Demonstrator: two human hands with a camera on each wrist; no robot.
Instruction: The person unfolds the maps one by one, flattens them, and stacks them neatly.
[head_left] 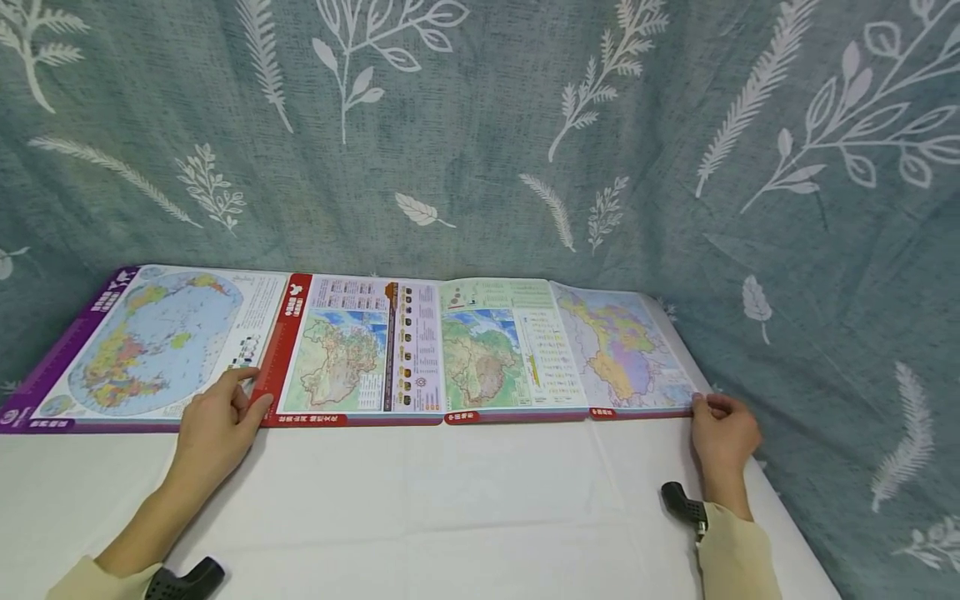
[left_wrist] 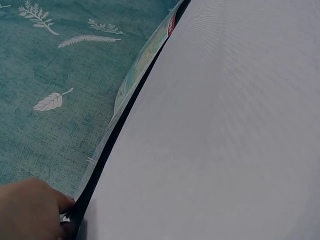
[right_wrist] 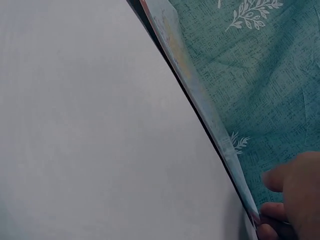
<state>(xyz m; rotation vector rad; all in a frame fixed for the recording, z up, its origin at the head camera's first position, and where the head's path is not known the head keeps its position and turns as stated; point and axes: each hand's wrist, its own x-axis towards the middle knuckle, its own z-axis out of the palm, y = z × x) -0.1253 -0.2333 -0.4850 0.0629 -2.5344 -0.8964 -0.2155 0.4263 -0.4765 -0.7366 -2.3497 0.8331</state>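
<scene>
A long folding map (head_left: 405, 350) with a red left border lies unfolded in several panels along the back of the table, creases standing slightly raised. My left hand (head_left: 221, 425) pinches its near left corner between thumb and fingers. In the left wrist view, the left fingers (left_wrist: 35, 210) close on the dark edge of the sheet. At the far right end, my right hand (head_left: 723, 433) grips the near right corner. The right wrist view has the right fingertips (right_wrist: 268, 231) at that corner, the sheet's edge running away from them. A purple-bordered world map (head_left: 157, 342) extends under the left hand.
White cloth (head_left: 450, 508) covers the table in front of the maps. A green-grey curtain (head_left: 480, 200) with white leaf prints hangs right behind them and down the right side. Dark wrist devices (head_left: 682, 504) sit at both sleeves.
</scene>
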